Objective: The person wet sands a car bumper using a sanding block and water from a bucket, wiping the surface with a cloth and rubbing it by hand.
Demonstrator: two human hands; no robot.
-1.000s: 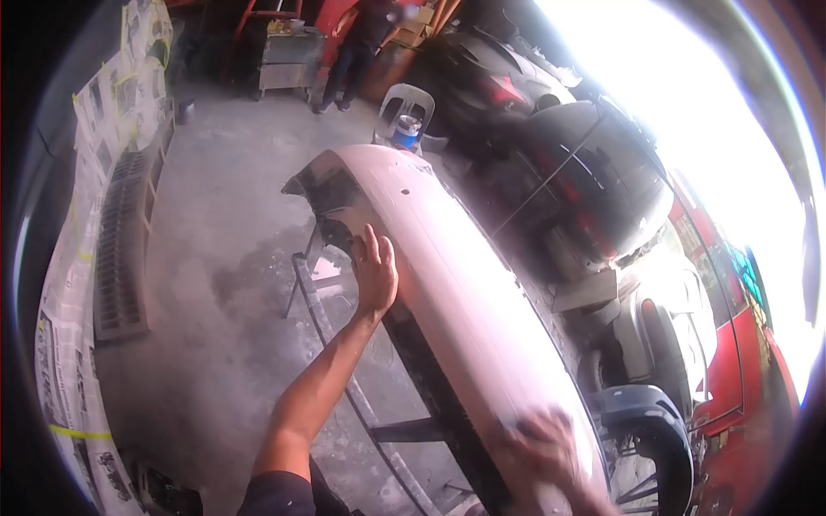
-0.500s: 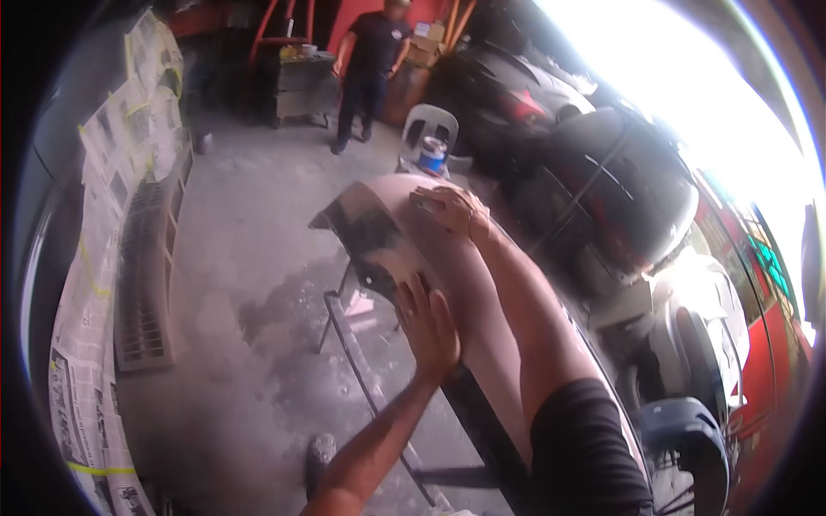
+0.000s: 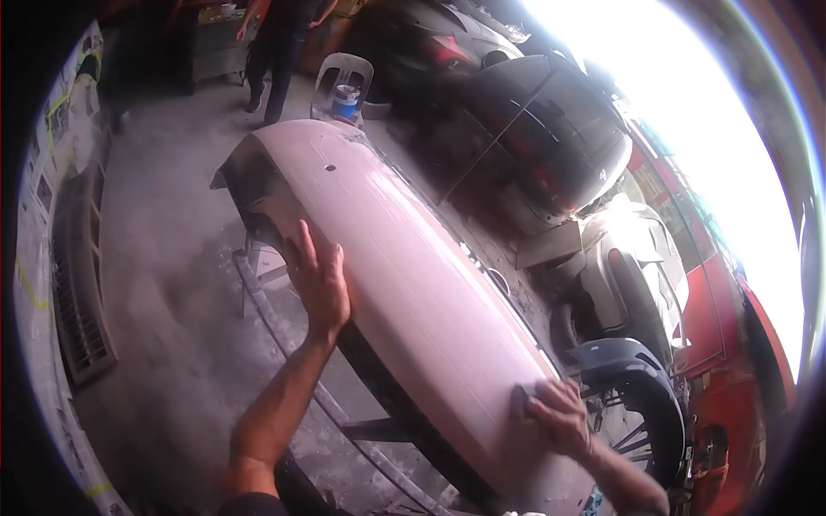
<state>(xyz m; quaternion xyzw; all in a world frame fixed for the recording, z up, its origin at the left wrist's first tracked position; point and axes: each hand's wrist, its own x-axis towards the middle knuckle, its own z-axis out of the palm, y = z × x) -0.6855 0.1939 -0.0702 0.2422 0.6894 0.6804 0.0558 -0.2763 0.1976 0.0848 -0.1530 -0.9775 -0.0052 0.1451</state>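
A long car bumper, mostly coated in dull pinkish primer with dark lower edges, lies diagonally across a stand. My left hand rests flat against its left edge, fingers stretched out and a little apart, holding nothing. Near the bumper's close end, my right hand is closed around a small grey sanding block. The block is against the primered surface; my fingers cover part of it. A small round hole shows near the far end.
A white plastic chair bearing a blue-labelled can stands past the far end. Another person is behind it. Cars and loose bumpers line the right; a grille panel and newspaper masking stand left.
My right hand has swept from the bumper's far end to its close end with the sanding block. My left hand stays along the left edge. The view has shifted right and down.
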